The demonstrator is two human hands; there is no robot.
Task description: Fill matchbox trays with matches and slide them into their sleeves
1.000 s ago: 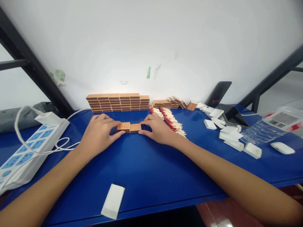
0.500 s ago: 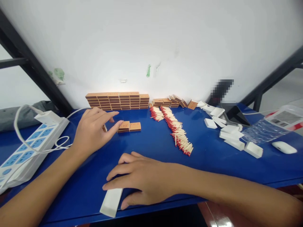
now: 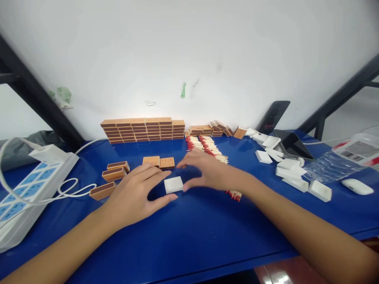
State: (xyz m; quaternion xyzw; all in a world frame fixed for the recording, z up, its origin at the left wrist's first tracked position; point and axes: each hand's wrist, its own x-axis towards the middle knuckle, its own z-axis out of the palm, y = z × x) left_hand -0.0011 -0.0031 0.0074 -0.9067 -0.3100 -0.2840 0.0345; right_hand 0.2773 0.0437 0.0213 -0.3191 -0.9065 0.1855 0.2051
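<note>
A small white matchbox tray (image 3: 173, 184) is in the middle of the blue table. My left hand (image 3: 139, 193) has its index finger along the tray's far edge and its thumb along the near edge, gripping it. At the tray's right side my right hand (image 3: 204, 169) is open, its thumb tip close to the corner and its fingers apart. Just behind lie two flat orange matchboxes (image 3: 166, 162). Left of my left hand, three matchboxes (image 3: 114, 174) stand on their sides. Loose red-tipped matches (image 3: 211, 146) lie in rows, partly hidden by my right hand and forearm.
Matchboxes form a stacked row (image 3: 142, 129) against the wall. More white trays (image 3: 291, 169) are scattered at right, near a dark dustpan-like object (image 3: 293, 144), a plastic bag (image 3: 328, 163) and a white mouse-shaped object (image 3: 357, 186). A power strip (image 3: 35, 193) with cables occupies the left.
The white tray has moved from the table's front edge to the middle. My right hand has moved forward; my left hand has shifted right and nearer, uncovering the upright matchboxes.
</note>
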